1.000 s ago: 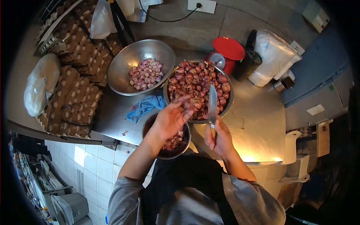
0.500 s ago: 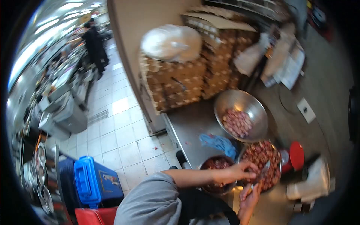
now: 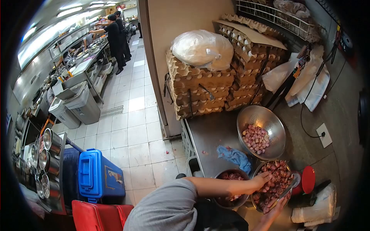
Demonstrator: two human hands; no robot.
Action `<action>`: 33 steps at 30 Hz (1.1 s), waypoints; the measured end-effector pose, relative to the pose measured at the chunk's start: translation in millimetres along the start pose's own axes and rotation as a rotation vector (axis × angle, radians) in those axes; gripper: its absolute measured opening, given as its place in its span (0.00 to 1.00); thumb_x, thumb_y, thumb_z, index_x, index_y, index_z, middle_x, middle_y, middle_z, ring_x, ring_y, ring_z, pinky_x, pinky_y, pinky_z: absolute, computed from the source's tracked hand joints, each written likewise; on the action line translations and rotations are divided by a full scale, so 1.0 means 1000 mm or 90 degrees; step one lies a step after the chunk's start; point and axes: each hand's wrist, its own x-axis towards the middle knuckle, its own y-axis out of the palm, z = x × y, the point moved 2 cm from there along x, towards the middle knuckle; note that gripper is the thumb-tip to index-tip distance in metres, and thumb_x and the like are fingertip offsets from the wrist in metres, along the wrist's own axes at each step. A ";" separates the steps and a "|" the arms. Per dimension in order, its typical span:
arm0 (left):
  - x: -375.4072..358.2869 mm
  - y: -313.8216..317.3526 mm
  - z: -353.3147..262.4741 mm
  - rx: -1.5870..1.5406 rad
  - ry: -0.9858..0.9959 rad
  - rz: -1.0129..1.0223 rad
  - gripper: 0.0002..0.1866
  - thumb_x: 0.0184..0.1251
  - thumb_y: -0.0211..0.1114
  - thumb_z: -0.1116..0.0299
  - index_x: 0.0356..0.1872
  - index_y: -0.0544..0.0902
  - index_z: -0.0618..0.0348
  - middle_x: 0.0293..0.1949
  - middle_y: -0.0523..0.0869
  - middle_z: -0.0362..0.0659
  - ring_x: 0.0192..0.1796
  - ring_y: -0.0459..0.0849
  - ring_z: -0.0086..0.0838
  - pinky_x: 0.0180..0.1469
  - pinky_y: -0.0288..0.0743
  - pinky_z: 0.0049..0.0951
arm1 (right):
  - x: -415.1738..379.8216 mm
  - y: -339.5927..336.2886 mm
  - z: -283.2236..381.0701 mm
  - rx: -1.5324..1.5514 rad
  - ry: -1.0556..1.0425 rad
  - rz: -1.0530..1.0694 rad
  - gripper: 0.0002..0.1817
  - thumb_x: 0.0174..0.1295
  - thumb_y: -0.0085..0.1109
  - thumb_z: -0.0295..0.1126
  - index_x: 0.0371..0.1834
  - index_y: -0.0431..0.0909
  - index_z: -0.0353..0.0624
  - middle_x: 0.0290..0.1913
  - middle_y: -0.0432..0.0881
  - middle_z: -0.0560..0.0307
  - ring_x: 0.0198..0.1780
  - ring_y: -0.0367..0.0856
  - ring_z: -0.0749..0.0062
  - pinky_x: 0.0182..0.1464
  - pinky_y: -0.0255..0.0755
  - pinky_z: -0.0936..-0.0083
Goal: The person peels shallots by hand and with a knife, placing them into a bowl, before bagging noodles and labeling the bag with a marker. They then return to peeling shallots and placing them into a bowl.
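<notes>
My left hand (image 3: 261, 181) reaches over a bowl of reddish unpeeled shallots (image 3: 278, 173), its fingers bent down among them; whatever it may hold is hidden. At the lower right edge of that bowl, my right hand (image 3: 278, 205) is closed on a knife (image 3: 288, 188) whose blade points up and right. Under my left forearm is a second bowl holding dark red skins (image 3: 231, 176). A metal colander (image 3: 275, 134) with peeled pinkish shallots (image 3: 256, 139) stands behind. Between the colander and the skins bowl lies a blue cloth (image 3: 235, 157).
Egg trays (image 3: 200, 86) with a plastic bag (image 3: 202, 48) on top stand at the table's back. A red lid (image 3: 308, 179) is right of the bowls. On the floor at left is a blue bin (image 3: 96, 175). Two people (image 3: 115, 38) stand far down the aisle.
The view has shifted, so the table appears lower and further right. My hands have moved apart; the knife is now nearer the bowl's right rim, and my left hand is over the shallots.
</notes>
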 end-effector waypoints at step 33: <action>-0.134 -0.046 -0.007 -0.014 -0.029 -0.094 0.15 0.66 0.54 0.69 0.53 0.69 0.57 0.42 0.76 0.39 0.42 0.77 0.24 0.45 0.73 0.24 | -0.079 0.018 -0.050 -0.090 0.089 0.550 0.28 0.67 0.41 0.33 0.70 0.46 0.48 0.27 0.67 0.65 0.19 0.59 0.87 0.22 0.59 0.90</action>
